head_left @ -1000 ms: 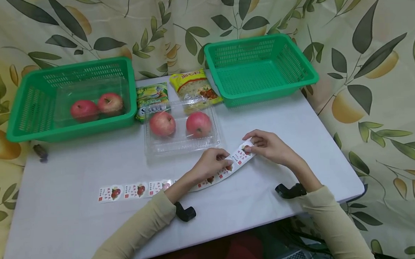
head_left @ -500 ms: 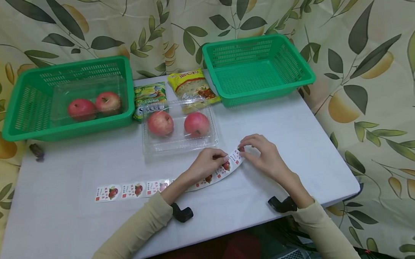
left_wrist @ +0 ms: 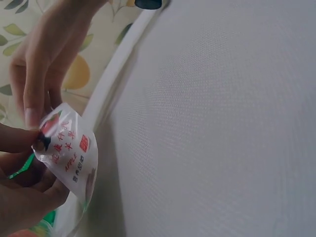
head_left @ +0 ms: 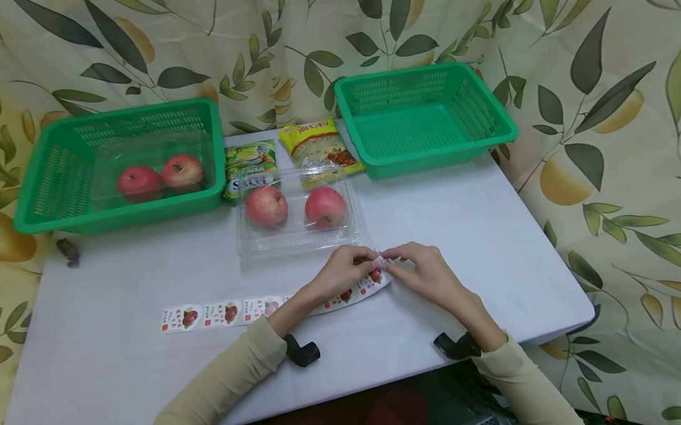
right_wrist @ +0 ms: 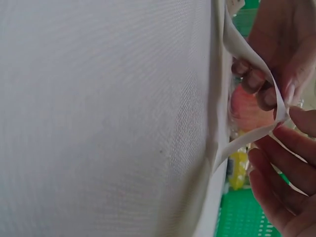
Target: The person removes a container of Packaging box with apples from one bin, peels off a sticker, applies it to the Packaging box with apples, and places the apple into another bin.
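Note:
A strip of white apple-print stickers (head_left: pixel 231 312) lies along the table, its right part lifted in both hands. My left hand (head_left: pixel 342 270) pinches the strip between thumb and forefinger. Right against it, my right hand (head_left: pixel 427 269) pinches the strip with thumb and fingertips. In the left wrist view the sticker (left_wrist: pixel 71 153) shows red lettering and an apple picture. In the right wrist view the white strip (right_wrist: pixel 249 54) bends sharply at the fingertips. Behind the hands sits a clear plastic clamshell box (head_left: pixel 287 239) with two red apples (head_left: pixel 267 205).
At the back left stands a green basket (head_left: pixel 115 217) holding another clear box with two apples (head_left: pixel 140 183). Another green basket (head_left: pixel 429 162) stands back right. Between them lie a green packet (head_left: pixel 250 159) and a yellow packet (head_left: pixel 318 144). A small dark object (head_left: pixel 68 252) lies at left.
My right hand has moved left and slightly down, bringing the strip's end back to my left hand. The left hand has stayed nearly in place, still pinching the strip.

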The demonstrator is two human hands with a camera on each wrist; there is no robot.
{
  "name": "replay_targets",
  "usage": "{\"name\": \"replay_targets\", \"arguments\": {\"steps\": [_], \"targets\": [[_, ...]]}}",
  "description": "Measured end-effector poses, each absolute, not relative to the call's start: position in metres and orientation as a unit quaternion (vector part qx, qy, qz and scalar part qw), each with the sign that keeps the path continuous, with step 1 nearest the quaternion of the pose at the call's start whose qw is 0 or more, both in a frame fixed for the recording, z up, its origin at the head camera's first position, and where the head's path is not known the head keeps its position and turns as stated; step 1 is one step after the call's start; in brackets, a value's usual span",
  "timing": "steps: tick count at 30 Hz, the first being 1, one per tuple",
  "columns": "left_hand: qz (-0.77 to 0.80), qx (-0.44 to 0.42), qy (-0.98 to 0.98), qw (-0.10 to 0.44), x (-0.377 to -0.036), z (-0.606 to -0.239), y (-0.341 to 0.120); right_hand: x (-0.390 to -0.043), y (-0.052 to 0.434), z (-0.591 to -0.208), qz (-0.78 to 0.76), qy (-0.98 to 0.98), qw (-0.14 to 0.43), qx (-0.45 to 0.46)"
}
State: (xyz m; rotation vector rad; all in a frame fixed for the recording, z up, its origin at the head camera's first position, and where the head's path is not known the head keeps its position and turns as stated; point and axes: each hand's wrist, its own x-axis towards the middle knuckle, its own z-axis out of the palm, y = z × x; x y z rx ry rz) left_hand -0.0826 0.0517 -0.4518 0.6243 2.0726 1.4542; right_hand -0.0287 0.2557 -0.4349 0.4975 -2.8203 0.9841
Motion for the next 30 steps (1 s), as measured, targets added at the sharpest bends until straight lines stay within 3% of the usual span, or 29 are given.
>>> {"name": "replay_targets", "arguments": {"steps": [13,22,30], "targets": [[0.515,0.241,0.779,0.263,-0.079,-0.457,0.055,-0.023,0.267,-0.435,0.326,-0.929,0.088,0.151],[0.51,0.242,0.794,0.227,-0.074,-0.456,0.058,-0.024,0.283,-0.429,0.332,-0.933,0.093,0.104],[0.37,0.27,0.88,0.123,-0.072,-0.456,0.06,-0.026,0.302,-0.428,0.347,-0.932,0.086,0.054]]}}
